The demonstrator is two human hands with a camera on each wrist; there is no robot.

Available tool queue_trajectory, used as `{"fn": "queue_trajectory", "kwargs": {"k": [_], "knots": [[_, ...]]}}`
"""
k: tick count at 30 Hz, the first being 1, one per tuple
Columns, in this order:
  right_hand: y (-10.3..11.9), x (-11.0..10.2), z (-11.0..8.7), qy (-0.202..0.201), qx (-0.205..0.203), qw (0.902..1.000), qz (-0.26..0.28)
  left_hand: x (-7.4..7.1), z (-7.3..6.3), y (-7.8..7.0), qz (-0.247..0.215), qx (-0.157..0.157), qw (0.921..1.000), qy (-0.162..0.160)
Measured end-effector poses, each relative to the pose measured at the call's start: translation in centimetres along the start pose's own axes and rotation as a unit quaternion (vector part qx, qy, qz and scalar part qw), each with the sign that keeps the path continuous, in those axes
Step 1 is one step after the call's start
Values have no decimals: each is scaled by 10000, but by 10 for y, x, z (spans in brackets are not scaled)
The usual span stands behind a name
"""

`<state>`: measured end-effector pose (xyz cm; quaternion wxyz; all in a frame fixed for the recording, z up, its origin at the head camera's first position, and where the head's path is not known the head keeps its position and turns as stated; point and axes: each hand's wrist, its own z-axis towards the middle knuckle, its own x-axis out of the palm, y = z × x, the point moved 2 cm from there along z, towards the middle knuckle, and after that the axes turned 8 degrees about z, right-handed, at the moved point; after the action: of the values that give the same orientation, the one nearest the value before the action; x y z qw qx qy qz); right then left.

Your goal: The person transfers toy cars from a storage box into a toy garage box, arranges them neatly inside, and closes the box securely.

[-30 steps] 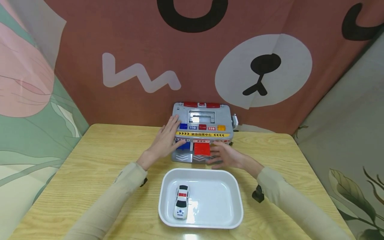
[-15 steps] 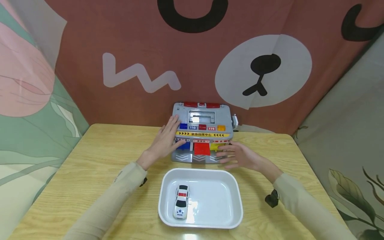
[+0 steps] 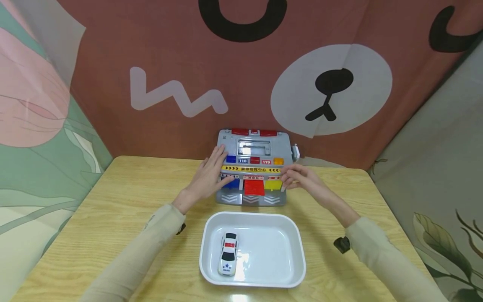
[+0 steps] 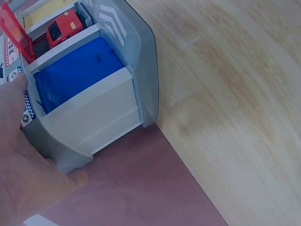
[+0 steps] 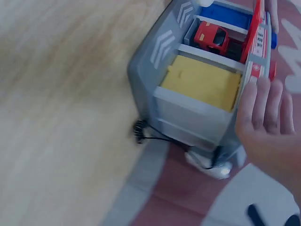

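Note:
A grey toy garage (image 3: 245,170) stands at the back of the table, with coloured buttons on its roof. My left hand (image 3: 205,174) rests on its left side, fingers straight along the roof and thumb by the front edge. Close to the roof's front right corner is my right hand (image 3: 302,181), fingers loosely bent and holding nothing. The red door (image 3: 254,187) is swung up, and a red toy car (image 5: 211,36) sits in the bay behind it. On either side, the blue door (image 4: 80,73) and the yellow door (image 5: 200,82) are down.
A white tray (image 3: 264,282) lies in front of the garage, holding a white toy police car (image 3: 228,254) at its left. A white piece (image 3: 295,152) hangs on the garage's right side, near a black coiled cord (image 5: 139,131). Behind hangs a printed cloth (image 3: 170,138).
My right hand has drawn right, away from the red door, uncovering the yellow one, then risen to the roof's front right edge with its fingers closer together. The left hand stays put.

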<state>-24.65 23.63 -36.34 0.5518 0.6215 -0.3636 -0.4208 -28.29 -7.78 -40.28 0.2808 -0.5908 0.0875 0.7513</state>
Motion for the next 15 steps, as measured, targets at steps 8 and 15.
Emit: {"fn": "queue_trajectory", "kwargs": {"k": [8, 15], "knots": [[19, 29, 12, -644, -902, 9793, -1695, -1, 0, 0, -14, -21, 10000, -1], [33, 62, 29, -511, -1328, 9193, -3670, 0, 1, 1, 19, 30, 10000, -23]]}}
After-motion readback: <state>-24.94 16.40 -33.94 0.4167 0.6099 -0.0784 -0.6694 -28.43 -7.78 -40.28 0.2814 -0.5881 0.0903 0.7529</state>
